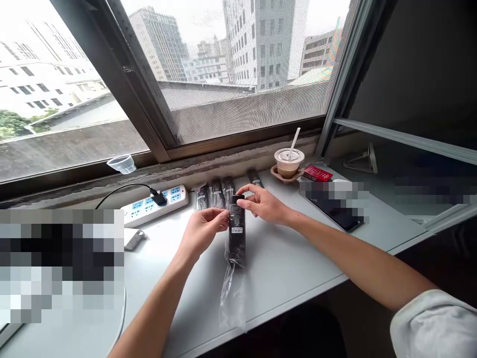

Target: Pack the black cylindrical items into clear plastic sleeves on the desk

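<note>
A black remote control (237,231) stands on end or is held nearly upright on the pale grey desk (283,268). It sits inside a clear plastic bag (233,298) that trails toward me across the desk. My left hand (204,231) presses its fingers against the remote's left side. My right hand (261,203) curves over its top end, with the thumb and fingers at the upper corner. Behind them lie several similar black remotes in plastic bags (214,195), and another (255,177) lies to the right of that row.
A white power strip (154,205) with a black plug and cable lies to the left. Farther right are a drink cup with a straw (289,163), a red box (317,173) and a black phone (335,214). A clear plastic cup (121,163) sits on the window sill. Pixelated patches hide the lower left.
</note>
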### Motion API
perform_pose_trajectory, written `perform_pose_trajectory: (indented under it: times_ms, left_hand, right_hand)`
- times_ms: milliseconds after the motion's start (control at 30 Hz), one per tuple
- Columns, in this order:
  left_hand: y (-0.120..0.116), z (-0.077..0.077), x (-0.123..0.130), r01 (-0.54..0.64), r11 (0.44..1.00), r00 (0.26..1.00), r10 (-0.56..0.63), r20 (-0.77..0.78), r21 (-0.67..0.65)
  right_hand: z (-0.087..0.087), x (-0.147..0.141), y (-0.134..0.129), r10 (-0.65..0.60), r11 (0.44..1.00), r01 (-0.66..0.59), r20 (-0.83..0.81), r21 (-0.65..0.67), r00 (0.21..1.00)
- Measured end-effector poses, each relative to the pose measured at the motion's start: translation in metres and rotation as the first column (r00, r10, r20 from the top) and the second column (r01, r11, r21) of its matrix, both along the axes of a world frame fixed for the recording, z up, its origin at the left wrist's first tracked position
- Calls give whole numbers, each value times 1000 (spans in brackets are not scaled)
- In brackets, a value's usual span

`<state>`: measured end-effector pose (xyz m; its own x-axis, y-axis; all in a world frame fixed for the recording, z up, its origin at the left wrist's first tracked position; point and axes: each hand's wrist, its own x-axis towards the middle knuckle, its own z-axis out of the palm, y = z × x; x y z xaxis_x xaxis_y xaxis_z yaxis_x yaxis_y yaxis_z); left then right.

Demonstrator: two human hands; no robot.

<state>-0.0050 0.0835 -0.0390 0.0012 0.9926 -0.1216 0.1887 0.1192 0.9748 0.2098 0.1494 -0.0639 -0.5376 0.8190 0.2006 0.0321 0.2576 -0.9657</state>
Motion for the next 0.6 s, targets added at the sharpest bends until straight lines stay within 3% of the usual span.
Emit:
perform_pose_trajectory:
  times_ms: [100, 267, 600]
  left_hand:
    - [-1, 0, 3, -10, 999, 1000, 11, -25, 42]
    - [-2, -1, 5, 30, 998, 999, -28, -39, 62]
    - [-2, -5, 9, 69, 998, 992, -70, 107, 6]
  right_hand:
    - [5, 2, -2, 16, 999, -18, 41, 43, 999]
    - [3, 1, -6, 227, 973, -231, 87, 32, 970]
    - [8, 2, -1, 20, 1000, -20, -31, 16, 999]
